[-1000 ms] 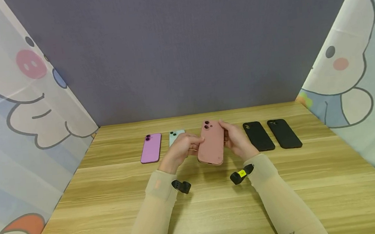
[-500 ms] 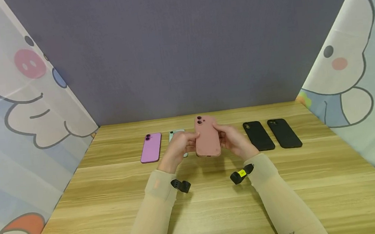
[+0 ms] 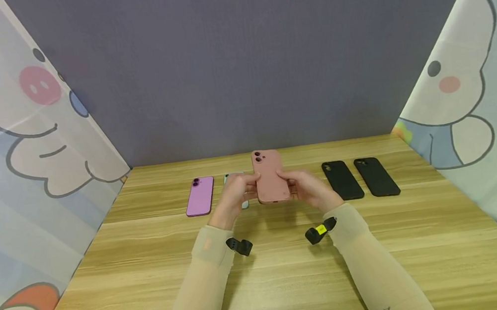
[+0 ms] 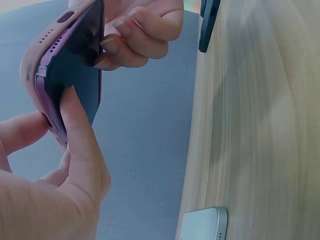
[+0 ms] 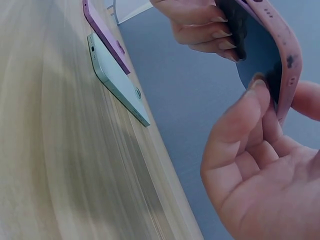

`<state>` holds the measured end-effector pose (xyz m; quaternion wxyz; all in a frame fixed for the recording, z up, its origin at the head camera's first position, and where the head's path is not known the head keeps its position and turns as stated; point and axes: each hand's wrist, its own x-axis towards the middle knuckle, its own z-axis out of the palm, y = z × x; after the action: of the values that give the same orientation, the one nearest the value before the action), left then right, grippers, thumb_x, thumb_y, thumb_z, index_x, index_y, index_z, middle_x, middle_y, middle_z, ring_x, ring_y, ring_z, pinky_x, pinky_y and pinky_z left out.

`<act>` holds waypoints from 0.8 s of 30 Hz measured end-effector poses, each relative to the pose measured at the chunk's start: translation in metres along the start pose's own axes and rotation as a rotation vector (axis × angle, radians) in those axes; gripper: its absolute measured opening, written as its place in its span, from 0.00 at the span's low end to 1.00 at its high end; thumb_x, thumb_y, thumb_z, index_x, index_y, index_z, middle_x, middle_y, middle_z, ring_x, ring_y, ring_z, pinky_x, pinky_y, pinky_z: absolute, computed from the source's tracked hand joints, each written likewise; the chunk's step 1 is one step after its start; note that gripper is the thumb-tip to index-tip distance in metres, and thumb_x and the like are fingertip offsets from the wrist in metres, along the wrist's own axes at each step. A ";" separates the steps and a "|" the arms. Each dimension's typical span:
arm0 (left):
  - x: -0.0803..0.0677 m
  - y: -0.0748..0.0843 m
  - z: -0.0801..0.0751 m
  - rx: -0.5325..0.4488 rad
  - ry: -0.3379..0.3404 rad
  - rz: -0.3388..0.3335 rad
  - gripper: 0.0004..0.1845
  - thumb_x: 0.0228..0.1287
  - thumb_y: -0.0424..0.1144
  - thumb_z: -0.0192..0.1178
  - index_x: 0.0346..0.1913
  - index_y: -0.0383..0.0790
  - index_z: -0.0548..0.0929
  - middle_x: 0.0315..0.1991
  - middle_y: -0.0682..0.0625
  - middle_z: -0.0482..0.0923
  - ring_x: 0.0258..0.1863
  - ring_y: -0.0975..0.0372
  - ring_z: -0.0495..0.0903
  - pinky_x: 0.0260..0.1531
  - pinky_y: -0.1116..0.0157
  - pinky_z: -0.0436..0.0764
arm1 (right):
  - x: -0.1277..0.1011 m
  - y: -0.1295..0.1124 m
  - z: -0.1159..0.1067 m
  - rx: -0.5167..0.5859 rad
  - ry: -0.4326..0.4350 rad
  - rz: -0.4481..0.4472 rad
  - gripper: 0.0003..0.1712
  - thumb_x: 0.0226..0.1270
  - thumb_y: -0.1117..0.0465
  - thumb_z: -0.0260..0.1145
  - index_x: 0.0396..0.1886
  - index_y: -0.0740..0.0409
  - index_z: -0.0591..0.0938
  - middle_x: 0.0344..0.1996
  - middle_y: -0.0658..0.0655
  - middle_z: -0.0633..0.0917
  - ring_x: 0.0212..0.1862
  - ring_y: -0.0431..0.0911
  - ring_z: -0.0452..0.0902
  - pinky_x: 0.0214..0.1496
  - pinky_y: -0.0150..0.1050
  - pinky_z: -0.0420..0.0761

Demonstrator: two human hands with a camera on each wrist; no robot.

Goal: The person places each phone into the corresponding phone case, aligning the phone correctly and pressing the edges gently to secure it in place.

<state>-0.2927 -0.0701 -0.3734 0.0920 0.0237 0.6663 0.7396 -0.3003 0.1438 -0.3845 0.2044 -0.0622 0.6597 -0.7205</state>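
Basically, both hands were clamped on the pink-cased phone (image 3: 270, 177), held upright above the wooden table (image 3: 286, 271) at frame centre, camera end up. Left hand (image 3: 234, 196) pinched its left edge, thumb on the dark screen side per the wrist view; right hand (image 3: 307, 189) gripped the right edge likewise. Purple phone (image 3: 200, 195) and mint phone (image 5: 117, 79) lay flat left of centre, the mint one partly hidden behind the left hand. Two black cases (image 3: 359, 178) lay side by side right of centre.
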 end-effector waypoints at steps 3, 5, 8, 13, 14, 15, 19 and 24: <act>0.001 -0.001 -0.001 -0.003 0.012 0.009 0.09 0.71 0.35 0.61 0.38 0.31 0.86 0.27 0.47 0.82 0.26 0.59 0.82 0.35 0.61 0.84 | 0.000 0.001 -0.001 -0.034 -0.044 0.003 0.14 0.78 0.52 0.60 0.37 0.54 0.85 0.29 0.51 0.85 0.29 0.43 0.78 0.34 0.36 0.77; 0.001 -0.001 -0.001 -0.007 0.022 0.016 0.10 0.71 0.35 0.61 0.39 0.30 0.86 0.27 0.47 0.83 0.26 0.59 0.82 0.34 0.62 0.84 | 0.001 0.001 -0.001 -0.051 -0.077 0.003 0.15 0.79 0.52 0.60 0.36 0.53 0.86 0.28 0.50 0.85 0.28 0.42 0.77 0.34 0.37 0.77; 0.001 -0.002 -0.002 -0.013 0.036 0.024 0.11 0.71 0.35 0.60 0.42 0.29 0.86 0.27 0.47 0.83 0.26 0.59 0.82 0.33 0.63 0.84 | 0.002 0.001 -0.001 -0.057 -0.107 0.006 0.16 0.79 0.52 0.59 0.33 0.52 0.86 0.26 0.49 0.84 0.27 0.43 0.76 0.34 0.37 0.78; 0.000 -0.001 -0.002 -0.016 0.050 0.025 0.10 0.71 0.36 0.61 0.42 0.30 0.87 0.28 0.47 0.83 0.26 0.59 0.82 0.32 0.64 0.84 | 0.001 0.001 0.000 -0.058 -0.129 0.009 0.18 0.81 0.53 0.56 0.31 0.51 0.86 0.23 0.48 0.81 0.25 0.43 0.74 0.34 0.37 0.78; 0.000 -0.001 -0.002 -0.018 0.052 0.021 0.10 0.71 0.36 0.61 0.43 0.30 0.87 0.28 0.47 0.83 0.27 0.59 0.82 0.32 0.64 0.84 | 0.002 0.001 0.000 -0.059 -0.133 0.007 0.19 0.81 0.53 0.56 0.31 0.51 0.86 0.23 0.48 0.81 0.25 0.42 0.74 0.34 0.37 0.78; 0.000 -0.001 -0.002 -0.018 0.052 0.019 0.10 0.71 0.36 0.61 0.43 0.30 0.87 0.28 0.47 0.83 0.27 0.60 0.82 0.32 0.65 0.84 | 0.002 0.001 0.000 -0.060 -0.135 0.004 0.19 0.81 0.53 0.55 0.31 0.52 0.86 0.23 0.48 0.81 0.25 0.42 0.74 0.33 0.36 0.78; 0.000 -0.001 -0.003 -0.027 0.049 0.005 0.11 0.70 0.37 0.62 0.43 0.31 0.87 0.28 0.47 0.83 0.27 0.60 0.82 0.33 0.65 0.84 | 0.002 0.001 0.001 -0.075 -0.134 -0.007 0.20 0.82 0.54 0.54 0.31 0.52 0.86 0.23 0.49 0.81 0.24 0.41 0.74 0.33 0.36 0.77; 0.000 -0.001 -0.004 -0.043 0.041 -0.014 0.10 0.69 0.38 0.62 0.42 0.32 0.86 0.28 0.47 0.82 0.27 0.60 0.81 0.32 0.65 0.83 | -0.001 -0.002 0.003 -0.102 -0.129 -0.016 0.19 0.82 0.52 0.55 0.31 0.53 0.85 0.23 0.49 0.80 0.24 0.41 0.73 0.34 0.36 0.77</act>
<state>-0.2936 -0.0740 -0.3744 0.0841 0.0017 0.6521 0.7534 -0.2989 0.1418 -0.3824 0.2371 -0.1240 0.6807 -0.6820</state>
